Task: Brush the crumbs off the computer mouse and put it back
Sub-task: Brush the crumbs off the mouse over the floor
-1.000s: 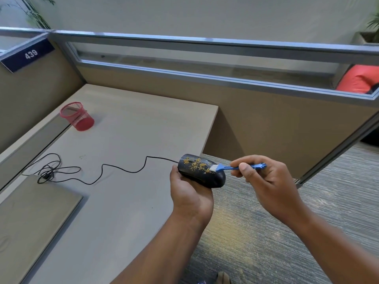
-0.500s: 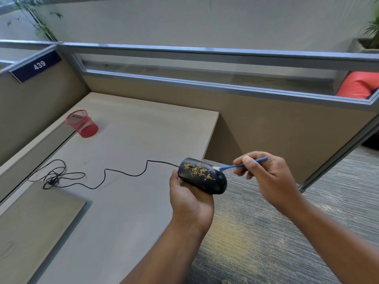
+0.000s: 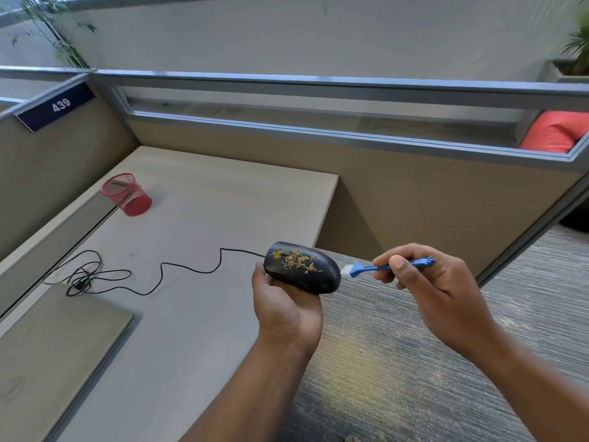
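2 hands over desk [image 3: 197,314] edge: left hand [image 3: 285,309] grips mouse [image 3: 302,266] (crumbs atop), right hand [image 3: 427,282] pinches brush [image 3: 382,267]; carpet [image 3: 414,362] below.

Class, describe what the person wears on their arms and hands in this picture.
Nothing shows: the left hand and right hand are bare, with no gloves, rings, watch or bands visible. Both forearms are uncovered to the picture's edge, with no sleeve in view.

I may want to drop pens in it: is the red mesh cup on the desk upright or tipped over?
Upright. The red mesh cup stands on its base on the desk, open rim facing up.
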Demonstrator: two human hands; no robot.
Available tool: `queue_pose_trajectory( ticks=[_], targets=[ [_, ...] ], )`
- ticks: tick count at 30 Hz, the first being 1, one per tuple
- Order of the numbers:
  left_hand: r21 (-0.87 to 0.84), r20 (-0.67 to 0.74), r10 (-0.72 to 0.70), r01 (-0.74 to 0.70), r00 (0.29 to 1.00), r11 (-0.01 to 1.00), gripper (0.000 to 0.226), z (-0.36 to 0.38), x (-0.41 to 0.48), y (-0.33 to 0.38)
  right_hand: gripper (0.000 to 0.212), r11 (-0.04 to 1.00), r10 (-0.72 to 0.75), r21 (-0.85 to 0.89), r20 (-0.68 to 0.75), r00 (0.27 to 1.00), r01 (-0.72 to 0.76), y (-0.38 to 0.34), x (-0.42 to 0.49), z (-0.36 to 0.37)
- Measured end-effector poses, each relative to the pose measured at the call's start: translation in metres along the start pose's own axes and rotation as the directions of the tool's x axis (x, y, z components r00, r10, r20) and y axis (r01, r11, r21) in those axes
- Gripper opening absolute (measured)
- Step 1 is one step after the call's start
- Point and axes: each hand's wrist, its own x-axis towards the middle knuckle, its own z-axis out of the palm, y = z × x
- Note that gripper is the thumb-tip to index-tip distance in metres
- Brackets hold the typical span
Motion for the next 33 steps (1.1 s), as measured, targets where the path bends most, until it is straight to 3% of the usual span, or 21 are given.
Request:
queue_pose_trajectory(
  ticks=[9,12,17,22,28,33],
  targets=[
    [0.015,0.035,-0.016,0.015,0.999,1.0,0.054,0.002,0.001,-0.004,0.022,0.966,-0.09,-0.236,0.065,0.994,0.103,-0.009,-0.001,0.014],
    [0.007,0.017,-0.003,0.003,1.0,1.0,0.051,0.001,0.004,-0.004,0.03,0.967,-0.098,-0.234,0.015,0.995,0.099,-0.009,-0.003,0.005],
    [0.005,0.044,-0.009,0.008,0.999,1.0,0.053,0.002,0.005,-0.006,0.021,0.953,-0.115,-0.27,0.093,0.989,0.136,-0.01,0.003,0.013],
    [-0.003,0.033,0.0,0.0,0.999,1.0,0.051,0.006,0.006,-0.005,0.025,0.967,-0.113,-0.229,-0.004,0.994,0.11,-0.011,0.002,0.014],
    [0.021,0.058,-0.032,0.031,0.998,0.999,0.06,0.005,0.005,-0.006,0.019,0.959,-0.14,-0.239,0.064,0.988,0.152,-0.016,0.008,0.035],
    [0.008,0.031,-0.01,0.01,0.999,1.0,0.056,0.002,0.006,-0.003,0.023,0.947,-0.17,-0.28,-0.029,0.985,0.155,-0.017,0.009,0.027]
  ],
)
